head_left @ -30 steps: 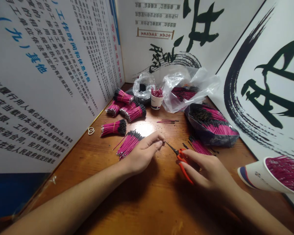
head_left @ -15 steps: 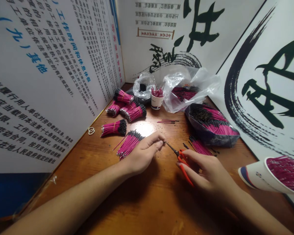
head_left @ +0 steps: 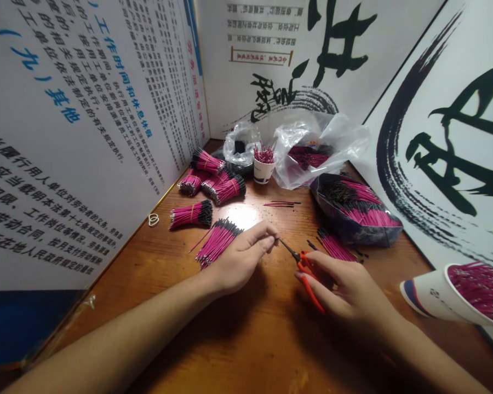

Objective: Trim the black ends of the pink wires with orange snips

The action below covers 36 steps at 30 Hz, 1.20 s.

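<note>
Small scissors with bright orange handles and slim dark metal blades (head_left: pixel 305 266) are clasped in the right hand (head_left: pixel 345 287), its thumb and fingers closed on the handles, presumably so that the narrow tips are kept free and steerable. The tips are pointed at the left hand (head_left: pixel 244 254), whose thumb and fingertips are pressed together; what, if anything, is pinched there cannot be told. Whether the fingertips are touched by the blades is also unclear.

Beside the left wrist, thin magenta wires with black ends (head_left: pixel 218 241) are laid loosely side by side, probably for easy reach. Farther left, 1 tan-banded wire bundle (head_left: pixel 191 214) is set apart from a banded pile (head_left: pixel 225 189), the bands apparently keeping the wires together. More wires are stood in a white paper cup (head_left: pixel 263 173) at the far middle. At the right, wires are held in an open dark plastic bag (head_left: pixel 370 234) and a white paper cup, tilted in view (head_left: pixel 425 293).
</note>
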Available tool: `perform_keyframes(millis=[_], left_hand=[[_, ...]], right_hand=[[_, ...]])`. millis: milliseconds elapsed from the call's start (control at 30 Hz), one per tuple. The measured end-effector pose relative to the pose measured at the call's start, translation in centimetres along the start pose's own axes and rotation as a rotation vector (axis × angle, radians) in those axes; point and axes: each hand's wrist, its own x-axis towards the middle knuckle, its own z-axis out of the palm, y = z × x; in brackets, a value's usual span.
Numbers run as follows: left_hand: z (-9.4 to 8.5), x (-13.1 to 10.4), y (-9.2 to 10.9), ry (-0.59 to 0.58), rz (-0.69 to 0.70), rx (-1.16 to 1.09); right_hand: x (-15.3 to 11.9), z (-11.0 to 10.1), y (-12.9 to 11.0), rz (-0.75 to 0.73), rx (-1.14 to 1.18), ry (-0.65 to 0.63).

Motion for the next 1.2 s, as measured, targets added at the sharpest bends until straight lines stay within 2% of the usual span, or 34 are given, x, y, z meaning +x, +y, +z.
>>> perform_keyframes(millis=[300, 567, 933, 1200], left_hand=[[0.02, 0.02, -0.13, -0.017, 0.012, 0.004], [-0.07, 0.15, -0.11, -0.043, 0.011, -0.026], [-0.27, 0.05, 0.27, -0.043, 0.033, 0.063], [-0.16, 0.02, 0.23, -0.037, -0.01, -0.005]], right_hand=[[-0.07, 0.17, 0.6, -0.025, 0.02, -0.004], [0.11, 0.0, -0.05, 0.011, -0.006, 0.004], [-0.05, -0.4, 0.48, 0.046, 0.01, -0.105], [-0.02, -0.27, 0.11, 0.037, 0.006, -0.061]])
